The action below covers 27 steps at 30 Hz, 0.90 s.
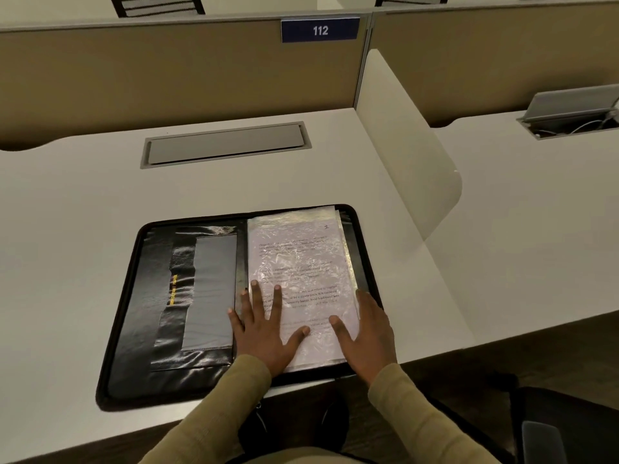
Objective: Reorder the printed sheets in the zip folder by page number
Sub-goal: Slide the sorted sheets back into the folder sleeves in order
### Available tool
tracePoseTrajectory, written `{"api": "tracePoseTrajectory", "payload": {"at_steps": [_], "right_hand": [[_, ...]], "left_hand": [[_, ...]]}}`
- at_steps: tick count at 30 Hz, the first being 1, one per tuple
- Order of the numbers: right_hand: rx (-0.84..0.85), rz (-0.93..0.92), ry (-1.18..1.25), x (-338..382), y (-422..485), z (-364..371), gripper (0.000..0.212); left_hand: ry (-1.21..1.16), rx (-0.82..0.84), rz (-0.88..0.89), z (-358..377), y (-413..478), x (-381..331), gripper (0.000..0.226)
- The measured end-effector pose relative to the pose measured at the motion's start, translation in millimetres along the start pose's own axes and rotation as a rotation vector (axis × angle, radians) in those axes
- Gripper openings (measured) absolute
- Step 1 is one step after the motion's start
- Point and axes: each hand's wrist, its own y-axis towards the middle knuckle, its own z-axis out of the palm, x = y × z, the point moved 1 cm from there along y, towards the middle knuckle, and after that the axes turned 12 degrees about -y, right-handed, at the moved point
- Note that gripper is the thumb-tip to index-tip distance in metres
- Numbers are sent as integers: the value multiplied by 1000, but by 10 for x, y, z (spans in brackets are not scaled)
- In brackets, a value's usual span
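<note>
A black zip folder (160, 296) lies open on the white desk (83, 202), near its front edge. Its right half holds a stack of printed sheets in crinkled clear sleeves (301, 259); the top sheet carries a handwritten "2" at its upper right. My left hand (264, 326) rests flat with spread fingers on the stack's lower left, by the spine. My right hand (365, 326) lies on the stack's lower right edge, thumb on the top sleeve, fingers at the sheets' side edge. The folder's left half shows black pockets.
A closed grey cable hatch (224, 145) is set into the desk behind the folder. A white divider panel (402, 145) stands at the right, with a neighbouring desk beyond. A tan partition with a "112" plate (320, 30) lines the back.
</note>
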Motion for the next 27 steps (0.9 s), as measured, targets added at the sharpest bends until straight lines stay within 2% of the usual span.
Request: {"api": "tracePoseTrajectory", "payload": {"at_steps": [4,12,16,19,22,24,27], "right_hand": [[-8,-52,-189,-52,12,71,91],[29,-101,-311,-90,209,30,89],[42,-110,-389,-50,308,-16,92],[47,-113,-360,-46,355,-61,87],[43,-117,-293,-77,394,-118,80],[24,-126,-248,-99,402,-148,78],[-15,-154,-219,-112,399,-155,75]], "left_hand": [[16,15,-12,14,38,-72,107],[-21,72,-33,-47,251,-102,107],[-167,23,35,-203,320,38,108],[-291,-92,38,-365,261,247,100],[-278,-304,-107,-508,138,582,87],[-257,-418,-278,-607,22,833,84],[-213,-427,-591,-723,-126,1201,90]]}}
